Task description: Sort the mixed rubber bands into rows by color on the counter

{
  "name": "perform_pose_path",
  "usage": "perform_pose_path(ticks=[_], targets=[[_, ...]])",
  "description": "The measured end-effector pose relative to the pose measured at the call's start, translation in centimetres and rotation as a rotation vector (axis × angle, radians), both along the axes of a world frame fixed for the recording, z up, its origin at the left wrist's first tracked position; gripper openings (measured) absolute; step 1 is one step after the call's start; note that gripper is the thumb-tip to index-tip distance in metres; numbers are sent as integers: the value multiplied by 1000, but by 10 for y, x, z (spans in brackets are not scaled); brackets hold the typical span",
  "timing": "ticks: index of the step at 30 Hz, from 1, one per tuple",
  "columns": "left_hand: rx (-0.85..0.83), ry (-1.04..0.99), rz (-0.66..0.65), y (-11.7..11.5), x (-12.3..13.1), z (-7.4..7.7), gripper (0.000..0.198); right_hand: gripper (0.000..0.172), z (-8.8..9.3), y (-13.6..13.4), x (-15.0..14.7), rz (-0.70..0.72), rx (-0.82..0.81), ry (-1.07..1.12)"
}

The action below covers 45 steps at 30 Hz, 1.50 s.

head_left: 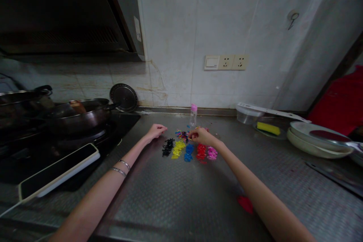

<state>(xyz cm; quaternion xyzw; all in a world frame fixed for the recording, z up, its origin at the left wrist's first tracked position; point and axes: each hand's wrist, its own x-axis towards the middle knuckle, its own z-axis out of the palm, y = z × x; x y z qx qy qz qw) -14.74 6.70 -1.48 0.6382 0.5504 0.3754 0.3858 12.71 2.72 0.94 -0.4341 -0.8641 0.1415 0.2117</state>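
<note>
Small elastic bands lie sorted by colour in a row on the metal counter: black bands (168, 147), yellow bands (178, 149), blue bands (188, 152), red bands (201, 152) and pink bands (212, 153). Behind them is a mixed-colour pile of bands (181, 134). My right hand (202, 136) is at that pile's right side, fingertips pinched down at it; anything between them is too small to make out. To the left of the pile, my left hand (155, 131) hovers with thumb and fingers pressed together, its grip contents unclear. A clear bottle with a pink cap (193, 115) stands behind.
On the left, a phone (59, 172) lies by the stove, which holds a pan (85, 115). A round dark lid (123, 97) leans on the wall. Stacked bowls (317, 147), a yellow sponge (268, 128) and a knife (334, 176) are at right. Something red (245, 204) lies beside my right forearm.
</note>
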Motion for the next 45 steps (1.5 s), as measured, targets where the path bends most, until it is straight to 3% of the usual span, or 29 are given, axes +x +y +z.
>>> perform_pose_path(ticks=[11,19,25,34,45], targets=[[108,145,-39,0,6,0,38,33,1,-16,-34,80,-28,98],[267,352,-133,7,28,2,29,25,21,-7,-11,-51,13,138],[309,500,-160,19,51,0,29,26,18,4,3,-99,-9,174],[317,555,-166,34,58,-8,26,26,23,4,3,-83,-14,201],[295,545,-152,35,63,-5,21,25,25,4,5,-90,2,184]])
